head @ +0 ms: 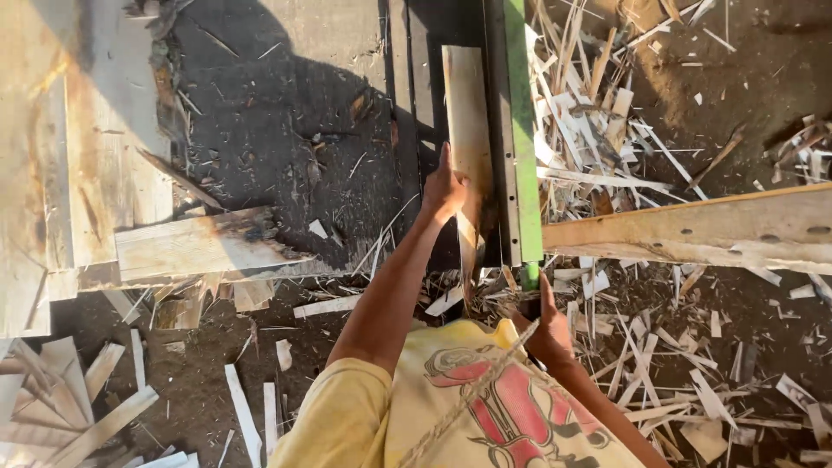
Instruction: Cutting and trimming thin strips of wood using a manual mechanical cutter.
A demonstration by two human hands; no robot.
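Dark, dusty ground is spreading out below us, littered with pale wood offcuts and splinters, most thickly on the right. We are looking straight down over a person in a yellow shirt, who is standing at a dark machine bed with a green rail running along its right edge. A narrow wooden plank is lying lengthwise on the bed, just left of the green rail, stretching away from the person. We are seeing the left hand pressing against the plank's left edge near its closer end, fingers spread flat rather than curled around it. The right hand is hanging lower and nearer the body, below the rail's end and apart from the plank; it is closing around a small dark object we cannot identify. A long timber beam is crossing on the right, and stacked boards are catching sunlight on the left.
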